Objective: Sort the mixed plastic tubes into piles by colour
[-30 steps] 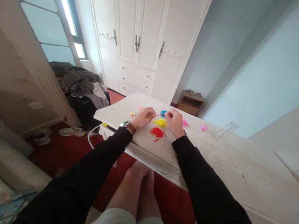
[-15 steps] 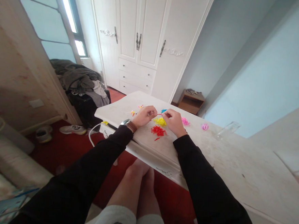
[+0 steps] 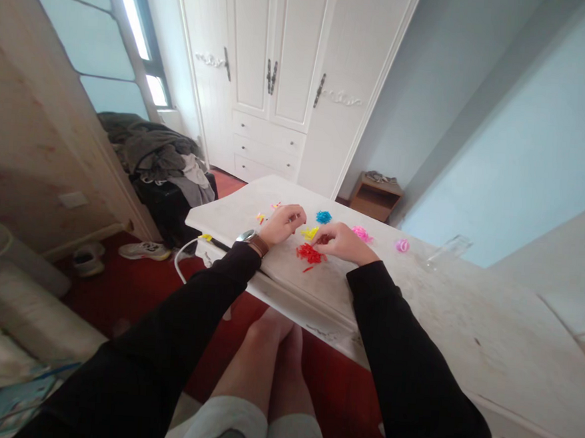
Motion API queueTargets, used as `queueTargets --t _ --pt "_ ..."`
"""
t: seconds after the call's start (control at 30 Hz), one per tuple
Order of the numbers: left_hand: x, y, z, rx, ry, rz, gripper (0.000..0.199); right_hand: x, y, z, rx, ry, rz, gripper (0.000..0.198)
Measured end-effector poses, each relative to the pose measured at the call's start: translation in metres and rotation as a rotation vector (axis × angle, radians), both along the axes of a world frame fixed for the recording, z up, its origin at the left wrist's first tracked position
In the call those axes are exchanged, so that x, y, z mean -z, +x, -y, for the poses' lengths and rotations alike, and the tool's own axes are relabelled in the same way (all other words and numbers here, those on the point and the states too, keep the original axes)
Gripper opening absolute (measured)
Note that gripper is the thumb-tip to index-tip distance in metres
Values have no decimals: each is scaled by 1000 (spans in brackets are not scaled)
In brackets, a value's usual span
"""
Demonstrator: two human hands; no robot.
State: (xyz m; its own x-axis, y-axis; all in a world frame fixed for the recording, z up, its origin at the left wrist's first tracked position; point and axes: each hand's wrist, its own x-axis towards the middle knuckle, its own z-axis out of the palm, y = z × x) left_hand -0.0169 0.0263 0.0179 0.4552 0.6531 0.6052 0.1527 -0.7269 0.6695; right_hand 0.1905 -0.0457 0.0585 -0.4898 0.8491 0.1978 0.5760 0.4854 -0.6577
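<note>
My left hand (image 3: 283,225), with a watch (image 3: 247,236) at the wrist, hovers over the white table (image 3: 392,286). Its fingers are curled together; whatever they pinch is too small to make out. My right hand (image 3: 345,243) reaches down with its fingertips pinched at the upper right edge of a pile of small red strips (image 3: 309,254). Whether a strip is between those fingertips cannot be seen. Behind the red pile lie yellow strips (image 3: 309,233), partly covered by my right hand. Farther back sits a blue pile (image 3: 323,217), and pink strips (image 3: 361,234) lie beyond my right hand.
A pink-and-white round bundle (image 3: 401,245) and a clear glass container (image 3: 448,252) stand to the right. Small multicoloured pieces (image 3: 261,218) lie left of my left hand. A white cable (image 3: 180,259) hangs off the left edge. A white wardrobe (image 3: 279,51) stands behind.
My hands held a thin red strip between them; now they are apart. My right hand has dropped to the red pile, uncovering the blue one. My left hand has barely moved.
</note>
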Motion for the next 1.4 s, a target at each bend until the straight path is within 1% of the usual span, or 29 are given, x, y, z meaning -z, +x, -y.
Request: queueTargets --t 0.07,0.17,0.27,0.4,0.63,0.8,0.97,1.1,1.17,1.2,1.3,1.4 --pt "0 0 0 -9 1 -12 17 0 0 -1 10 18 7 15" --pt "-1 0 1 -14 5 -29 18 1 -3 0 48 97 16 15" --pt "-1 0 0 -14 7 -36 18 4 -10 0 27 137 57 16" --pt "-1 -1 0 -19 2 -47 19 7 -17 2 -56 106 120 19" --pt "-3 0 2 -47 -7 -68 19 3 -20 5 -32 -11 87 19" --pt "-3 0 3 -45 -18 -66 19 5 -17 2 19 31 49 19" --pt "-2 0 2 -45 -18 -81 19 6 -15 2 6 15 67 21" --pt "-1 0 1 -61 -3 -94 20 3 -12 2 86 49 36 26" --pt "-1 0 0 -117 7 -110 20 3 -11 2 126 40 34 29" --pt "-1 0 -1 -171 10 -114 21 3 -11 2 143 31 40 32" --pt "1 -2 -5 -423 -2 -65 24 3 -13 4 154 16 62 40" --pt "4 -6 -11 -665 -27 12 24 3 -16 6 143 33 31 41"
